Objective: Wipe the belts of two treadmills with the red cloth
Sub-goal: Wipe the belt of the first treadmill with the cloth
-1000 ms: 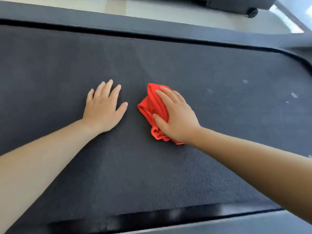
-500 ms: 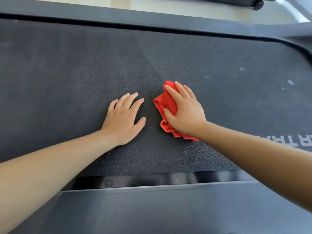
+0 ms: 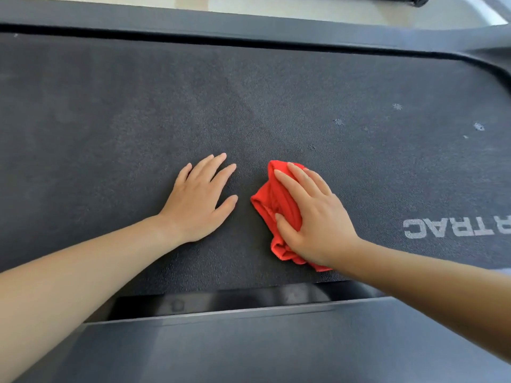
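Nearest is the grey side rail (image 3: 249, 349) of the treadmill. Beyond it, on the dark belt (image 3: 138, 120), the right hand (image 3: 315, 217) lies flat on the crumpled red cloth (image 3: 272, 194) with fingers straight and close together, pressing it to the belt. Just beside the cloth, not touching it, the left hand (image 3: 199, 203) rests flat on the belt, fingers slightly spread. To the right is white lettering (image 3: 456, 229), further some pale spots (image 3: 338, 122), then the far rail (image 3: 193, 20).

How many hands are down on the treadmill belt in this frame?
2. The left hand lies flat on the bare treadmill belt; the right hand presses the red cloth just beside it. Neither is hidden.
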`<state>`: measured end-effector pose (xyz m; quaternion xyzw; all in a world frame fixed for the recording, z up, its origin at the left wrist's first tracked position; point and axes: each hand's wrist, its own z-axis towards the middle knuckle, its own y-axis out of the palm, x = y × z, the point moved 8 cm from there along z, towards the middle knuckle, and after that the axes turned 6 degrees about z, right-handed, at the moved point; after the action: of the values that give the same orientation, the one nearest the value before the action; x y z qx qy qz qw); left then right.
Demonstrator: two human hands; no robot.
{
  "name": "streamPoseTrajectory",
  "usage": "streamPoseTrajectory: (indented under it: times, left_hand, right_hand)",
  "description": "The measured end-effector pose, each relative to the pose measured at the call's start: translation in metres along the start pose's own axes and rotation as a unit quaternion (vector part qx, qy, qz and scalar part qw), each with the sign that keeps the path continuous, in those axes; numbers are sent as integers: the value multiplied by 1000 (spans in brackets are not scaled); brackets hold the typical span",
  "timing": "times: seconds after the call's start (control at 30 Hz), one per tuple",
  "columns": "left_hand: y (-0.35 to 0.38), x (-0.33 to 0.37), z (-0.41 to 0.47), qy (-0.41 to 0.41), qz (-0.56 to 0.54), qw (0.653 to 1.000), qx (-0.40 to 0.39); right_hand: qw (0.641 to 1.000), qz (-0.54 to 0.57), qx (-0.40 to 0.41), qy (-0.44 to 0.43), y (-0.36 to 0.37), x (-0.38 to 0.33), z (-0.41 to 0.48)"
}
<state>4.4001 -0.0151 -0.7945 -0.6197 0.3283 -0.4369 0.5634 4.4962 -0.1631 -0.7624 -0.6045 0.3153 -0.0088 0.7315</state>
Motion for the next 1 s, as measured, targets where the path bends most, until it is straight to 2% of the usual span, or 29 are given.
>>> streamPoseTrajectory:
  times: [0.37,0.6,0.83,1.0]
  left_hand:
    - [-1,-33,106,-35,8,999,21]
    - [-10,-80,189,-164,-28,984,65]
    - [-9,-87,198,-194,9,976,98]
    - [-10,-87,198,-202,1,975,93]
  right_hand:
    - [998,6,52,21,5,21,125]
    - [998,7,54,-4,2,37,224]
    - [998,15,39,-52,8,45,320]
    - [998,0,1,-60,12,40,370]
